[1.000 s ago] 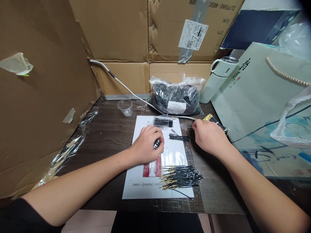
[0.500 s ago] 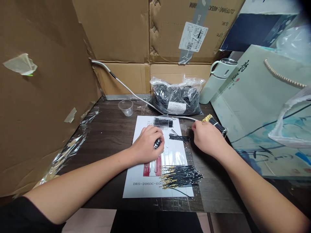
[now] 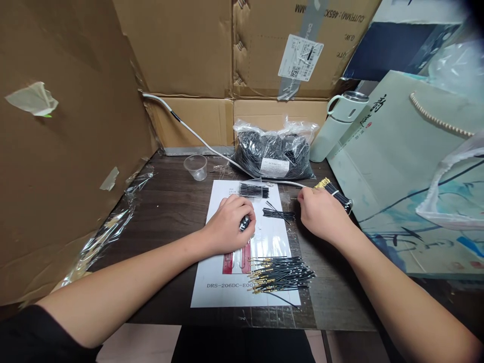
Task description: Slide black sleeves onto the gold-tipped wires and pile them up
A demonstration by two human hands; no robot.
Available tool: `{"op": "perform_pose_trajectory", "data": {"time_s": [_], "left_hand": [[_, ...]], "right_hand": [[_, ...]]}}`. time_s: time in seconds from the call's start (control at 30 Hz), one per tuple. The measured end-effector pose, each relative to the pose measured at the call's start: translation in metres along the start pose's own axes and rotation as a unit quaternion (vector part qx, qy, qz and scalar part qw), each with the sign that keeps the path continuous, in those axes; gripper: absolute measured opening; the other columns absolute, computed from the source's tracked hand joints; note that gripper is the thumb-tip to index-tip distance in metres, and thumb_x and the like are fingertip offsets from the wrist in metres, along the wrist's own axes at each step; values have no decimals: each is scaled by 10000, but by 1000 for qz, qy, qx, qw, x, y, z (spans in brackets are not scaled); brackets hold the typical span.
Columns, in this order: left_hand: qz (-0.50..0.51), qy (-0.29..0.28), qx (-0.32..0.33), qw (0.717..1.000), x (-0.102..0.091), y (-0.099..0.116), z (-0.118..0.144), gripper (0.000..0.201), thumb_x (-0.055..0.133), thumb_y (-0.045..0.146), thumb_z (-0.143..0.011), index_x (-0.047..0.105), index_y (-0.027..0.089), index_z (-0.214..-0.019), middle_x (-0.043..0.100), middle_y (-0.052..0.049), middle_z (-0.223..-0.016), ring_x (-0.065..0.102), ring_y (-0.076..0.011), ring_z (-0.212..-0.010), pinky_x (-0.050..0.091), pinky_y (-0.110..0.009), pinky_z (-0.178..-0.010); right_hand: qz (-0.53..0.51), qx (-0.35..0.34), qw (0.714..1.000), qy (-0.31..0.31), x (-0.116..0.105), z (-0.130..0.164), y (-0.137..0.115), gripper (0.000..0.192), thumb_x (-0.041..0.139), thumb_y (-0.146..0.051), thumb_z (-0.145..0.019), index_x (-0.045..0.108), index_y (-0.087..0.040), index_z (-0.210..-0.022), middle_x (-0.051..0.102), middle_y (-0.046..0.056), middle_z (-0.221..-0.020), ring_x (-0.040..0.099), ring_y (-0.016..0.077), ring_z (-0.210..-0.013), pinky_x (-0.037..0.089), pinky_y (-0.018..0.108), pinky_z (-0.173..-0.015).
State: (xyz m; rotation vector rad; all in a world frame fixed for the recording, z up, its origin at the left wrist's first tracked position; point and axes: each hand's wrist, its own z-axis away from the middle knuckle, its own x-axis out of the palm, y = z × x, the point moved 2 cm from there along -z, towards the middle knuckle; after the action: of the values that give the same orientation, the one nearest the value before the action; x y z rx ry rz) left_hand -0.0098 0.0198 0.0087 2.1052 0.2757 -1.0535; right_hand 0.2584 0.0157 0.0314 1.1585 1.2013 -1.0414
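Gripping a bundle of gold-tipped wires (image 3: 335, 193), the right hand (image 3: 321, 214) angles its tips up-left; the left hand (image 3: 229, 225) closes on a small black object (image 3: 244, 222), loose wires (image 3: 279, 215) between both.

Left hand (image 3: 227, 224) curled on white sheet (image 3: 212, 282), right hand (image 3: 321, 214) gripping gold-tipped wire bundle (image 3: 335, 194), loose wires (image 3: 282, 275) nearby
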Motion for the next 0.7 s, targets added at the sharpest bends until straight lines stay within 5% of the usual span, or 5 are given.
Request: {"op": "perform_pose_trajectory", "data": {"time_s": [0.7], "left_hand": [[-9, -9, -4, 1000, 0, 0, 0, 77, 660, 158, -952, 675, 211, -899, 732, -72, -1073, 644, -282, -1069, 483, -479, -963]], "right_hand": [[17, -26, 999, 15, 7, -3, 0, 210, 464, -61, -1019, 645, -97, -1119, 767, 202, -1002, 632, 350, -972, 348, 403, -782]]}}
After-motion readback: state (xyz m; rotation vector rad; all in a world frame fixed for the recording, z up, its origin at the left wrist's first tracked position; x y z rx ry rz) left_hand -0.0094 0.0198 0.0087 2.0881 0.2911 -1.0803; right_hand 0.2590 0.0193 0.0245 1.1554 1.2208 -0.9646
